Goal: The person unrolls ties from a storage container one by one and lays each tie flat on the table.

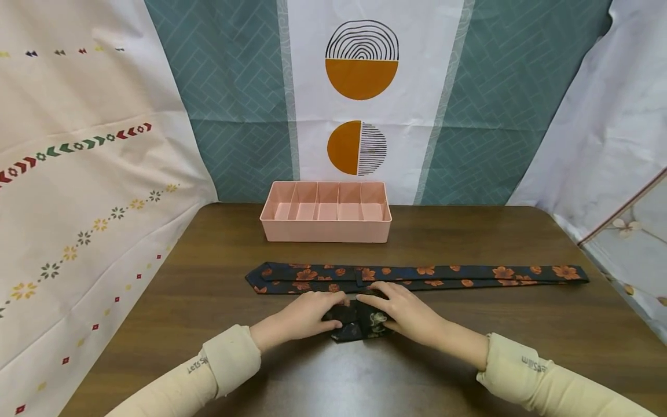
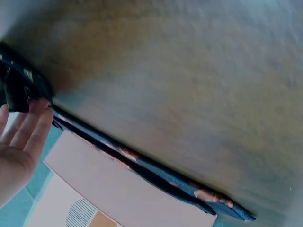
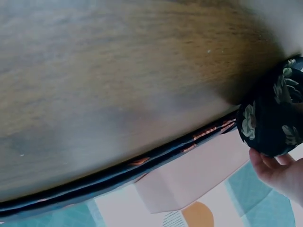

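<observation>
A black necktie with pale flowers lies folded into a compact bundle near the middle of the table. My left hand holds its left end, thumb on the near side and fingers on the far side. On the opposite end, my right hand grips the bundle the same way. The right wrist view shows the rounded, folded side of the black necktie above the fingertips. Just beyond both hands, a dark navy necktie with orange flowers is stretched lengthwise, doubled over, its pointed end to the left.
A pink box with several compartments stands at the back of the wooden table. Behind it hangs a teal and white patterned curtain. White printed cloths flank the left and right sides.
</observation>
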Available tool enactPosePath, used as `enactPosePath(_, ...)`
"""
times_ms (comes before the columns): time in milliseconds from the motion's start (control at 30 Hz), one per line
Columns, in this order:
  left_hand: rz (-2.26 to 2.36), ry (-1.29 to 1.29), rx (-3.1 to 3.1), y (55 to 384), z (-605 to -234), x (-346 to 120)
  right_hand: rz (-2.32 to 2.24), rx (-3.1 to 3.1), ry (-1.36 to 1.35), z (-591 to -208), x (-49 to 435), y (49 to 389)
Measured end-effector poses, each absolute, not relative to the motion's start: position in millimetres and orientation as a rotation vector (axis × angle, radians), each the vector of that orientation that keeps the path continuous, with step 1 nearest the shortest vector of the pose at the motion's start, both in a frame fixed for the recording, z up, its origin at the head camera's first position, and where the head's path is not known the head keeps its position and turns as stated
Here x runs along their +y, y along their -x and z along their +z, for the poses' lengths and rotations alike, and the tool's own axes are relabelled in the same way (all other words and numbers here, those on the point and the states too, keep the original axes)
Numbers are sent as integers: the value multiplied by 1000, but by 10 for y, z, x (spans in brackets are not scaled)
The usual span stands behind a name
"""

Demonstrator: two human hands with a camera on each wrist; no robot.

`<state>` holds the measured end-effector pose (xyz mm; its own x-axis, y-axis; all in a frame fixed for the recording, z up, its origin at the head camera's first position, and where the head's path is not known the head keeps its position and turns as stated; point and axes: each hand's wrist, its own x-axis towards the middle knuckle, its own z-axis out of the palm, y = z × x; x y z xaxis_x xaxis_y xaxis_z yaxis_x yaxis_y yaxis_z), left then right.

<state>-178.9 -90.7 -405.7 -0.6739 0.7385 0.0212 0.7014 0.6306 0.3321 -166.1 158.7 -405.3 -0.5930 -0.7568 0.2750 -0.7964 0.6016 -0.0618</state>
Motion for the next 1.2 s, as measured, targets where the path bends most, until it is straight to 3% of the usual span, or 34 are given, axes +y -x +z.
enactPosePath(400, -140, -1512, 2752, 1765, -4107, -828, 29, -2534, -1380, -4009, 1647, 1724)
enactPosePath(1200, -83, -1413, 2416, 1876, -3960, -600, -315, -2463, -1485, -3929, 1658, 1726)
